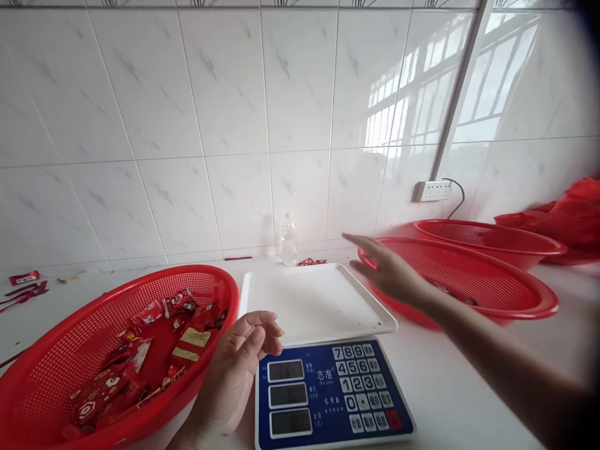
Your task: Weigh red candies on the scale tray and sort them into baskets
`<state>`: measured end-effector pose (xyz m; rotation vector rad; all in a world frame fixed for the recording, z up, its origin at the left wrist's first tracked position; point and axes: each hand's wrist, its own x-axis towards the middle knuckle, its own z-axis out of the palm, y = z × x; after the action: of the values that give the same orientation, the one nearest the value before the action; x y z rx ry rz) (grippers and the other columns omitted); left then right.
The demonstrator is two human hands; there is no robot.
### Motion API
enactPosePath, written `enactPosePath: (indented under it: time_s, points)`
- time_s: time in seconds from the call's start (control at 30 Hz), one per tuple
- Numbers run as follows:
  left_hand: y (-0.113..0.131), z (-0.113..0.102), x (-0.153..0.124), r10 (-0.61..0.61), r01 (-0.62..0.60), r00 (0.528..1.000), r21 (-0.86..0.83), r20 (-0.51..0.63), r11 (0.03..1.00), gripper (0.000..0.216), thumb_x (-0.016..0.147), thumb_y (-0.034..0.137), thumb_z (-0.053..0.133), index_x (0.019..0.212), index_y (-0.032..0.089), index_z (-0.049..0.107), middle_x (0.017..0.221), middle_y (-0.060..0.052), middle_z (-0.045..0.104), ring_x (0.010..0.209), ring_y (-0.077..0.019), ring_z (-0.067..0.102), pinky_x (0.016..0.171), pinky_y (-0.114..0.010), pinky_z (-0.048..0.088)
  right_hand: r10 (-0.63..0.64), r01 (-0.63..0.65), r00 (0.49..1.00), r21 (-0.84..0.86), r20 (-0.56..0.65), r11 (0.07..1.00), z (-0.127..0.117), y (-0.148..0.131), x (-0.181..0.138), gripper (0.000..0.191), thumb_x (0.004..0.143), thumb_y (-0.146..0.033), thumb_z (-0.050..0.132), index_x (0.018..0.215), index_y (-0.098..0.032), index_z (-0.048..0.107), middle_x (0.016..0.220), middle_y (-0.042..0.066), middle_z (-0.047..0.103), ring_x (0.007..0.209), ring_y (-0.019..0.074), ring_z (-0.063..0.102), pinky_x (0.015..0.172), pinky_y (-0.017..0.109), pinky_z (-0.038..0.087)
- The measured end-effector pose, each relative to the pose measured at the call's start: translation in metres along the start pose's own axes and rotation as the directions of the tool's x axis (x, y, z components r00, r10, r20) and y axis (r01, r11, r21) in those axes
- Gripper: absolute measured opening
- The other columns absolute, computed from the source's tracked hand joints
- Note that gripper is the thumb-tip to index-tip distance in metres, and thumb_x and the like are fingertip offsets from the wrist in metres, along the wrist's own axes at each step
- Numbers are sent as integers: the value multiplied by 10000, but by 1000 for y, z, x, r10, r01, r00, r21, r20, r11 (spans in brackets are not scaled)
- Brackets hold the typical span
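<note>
Fingers loosely bent and holding nothing, my left hand (pixel 237 365) hovers between the left red basket (pixel 213 270) and the digital scale (pixel 335 400). Several red wrapped packets (pixel 110 390) and a packet with yellowish bands (pixel 192 344) lie in that basket. My right hand (pixel 389 272) is stretched out with its fingers apart, slightly blurred, over the right edge of the scale's white pan (pixel 309 300). It is close to the near right red basket (pixel 497 269), partly covering its left rim. The pan has only small specks on it. The scale's displays are too dim to read surely.
A clear plastic bottle (pixel 289 240) stands behind the pan, beside small red wrappers (pixel 309 262). Another red basket (pixel 492 240) and red plastic bags (pixel 562 212) are at the far right. A socket strip (pixel 434 190) hangs on the tiled wall. Red scraps (pixel 28 292) lie far left.
</note>
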<state>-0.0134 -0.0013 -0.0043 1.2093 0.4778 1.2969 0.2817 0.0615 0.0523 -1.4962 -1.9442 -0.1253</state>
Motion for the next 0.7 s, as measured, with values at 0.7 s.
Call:
enactPosePath:
  time_s: [0.7]
  points:
    - [46, 97, 31, 301, -289, 954, 265, -3, 920, 129, 807, 257, 781, 929, 275, 745, 859, 8, 715, 847, -150, 673, 759, -211, 527, -638, 609, 750, 560, -174, 562, -7, -80, -26, 769, 915, -42, 489, 1501, -488, 266, 1622, -42, 253, 1497, 191, 217, 1136, 435, 390]
